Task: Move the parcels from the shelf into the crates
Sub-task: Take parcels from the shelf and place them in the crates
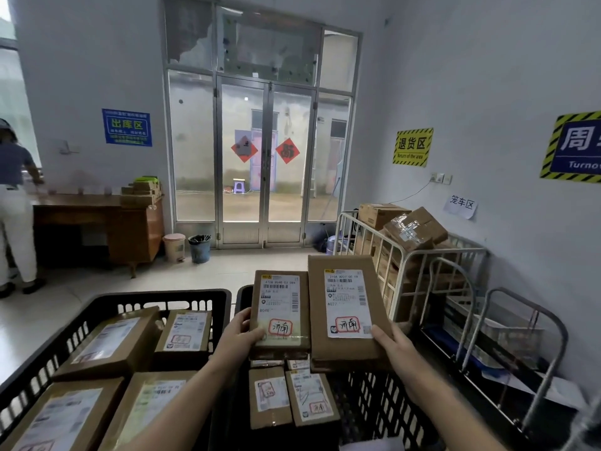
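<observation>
Both forearms enter from the lower edge and end in hands raised above the right-hand crate. Left hand (242,333): thumb on the label face, fingers curled under the lower left corner of a small brown cardboard parcel (279,320) with a white shipping label and a red-stamped mark. Right hand (395,349): clasps the lower right corner of a larger flat brown cardboard parcel (346,307), likewise labelled. The two held parcels sit side by side, label faces tilted toward the camera; whether their edges touch cannot be told.

Below them, the right black plastic lattice crate (374,395) holds at least two small brown labelled parcels (270,395) lying flat near its left wall. The left black plastic lattice crate (156,296), just beside it, holds four brown labelled parcels (110,343).

Right of the crates: a white metal cage trolley (422,251) stacked with cardboard boxes (416,229). Far wall: an aluminium-framed glass double door (242,125) bearing two red diamond papers (287,150). Left: a brown wooden desk (97,216), a pink bin (174,245) and a blue-grey bin (199,249) beside it, and a person in white trousers (14,222) standing at the desk.
</observation>
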`<state>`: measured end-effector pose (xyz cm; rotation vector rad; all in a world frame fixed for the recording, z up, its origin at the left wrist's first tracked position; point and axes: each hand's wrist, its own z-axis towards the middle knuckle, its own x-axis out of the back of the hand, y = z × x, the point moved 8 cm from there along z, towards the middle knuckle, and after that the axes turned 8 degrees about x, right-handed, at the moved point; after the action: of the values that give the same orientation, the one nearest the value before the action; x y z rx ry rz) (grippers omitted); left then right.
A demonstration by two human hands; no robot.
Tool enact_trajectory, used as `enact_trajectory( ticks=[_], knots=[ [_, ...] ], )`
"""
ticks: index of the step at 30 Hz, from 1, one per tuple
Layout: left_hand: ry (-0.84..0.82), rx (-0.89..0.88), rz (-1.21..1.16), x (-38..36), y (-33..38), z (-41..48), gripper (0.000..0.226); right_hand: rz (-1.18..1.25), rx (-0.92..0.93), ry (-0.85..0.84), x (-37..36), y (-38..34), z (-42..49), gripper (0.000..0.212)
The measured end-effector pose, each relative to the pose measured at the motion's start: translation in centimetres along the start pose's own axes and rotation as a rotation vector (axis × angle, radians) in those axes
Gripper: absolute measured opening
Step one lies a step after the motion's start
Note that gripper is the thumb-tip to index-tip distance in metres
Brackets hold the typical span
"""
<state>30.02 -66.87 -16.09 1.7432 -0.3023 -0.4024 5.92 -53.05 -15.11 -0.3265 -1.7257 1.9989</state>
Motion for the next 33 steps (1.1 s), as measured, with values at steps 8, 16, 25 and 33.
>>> enact_trajectory(
  ticks=[8,16,25,33],
  knots=[
    [0.272,0.084,0.073,0.6,-3.3,6.4,0.05,0.062,-0.208,-0.028,-2.1,7.4,6.6,0.044],
    [0.443,0.202,0.114,0.6,-7.9,10.7,0.045,0.049,-0.359,-0.08,-3.7,14.1,11.5,0.043],
    [0.52,0.256,0.14,1.0,-10.4,13.3,0.043,-0.013,-0.436,-0.128,-5.3,18.8,14.7,0.045],
    [0.539,0.273,0.125,1.2,-10.9,14.7,0.038,-0.049,-0.425,-0.129,-5.9,20.7,16.0,0.047]
  ],
)
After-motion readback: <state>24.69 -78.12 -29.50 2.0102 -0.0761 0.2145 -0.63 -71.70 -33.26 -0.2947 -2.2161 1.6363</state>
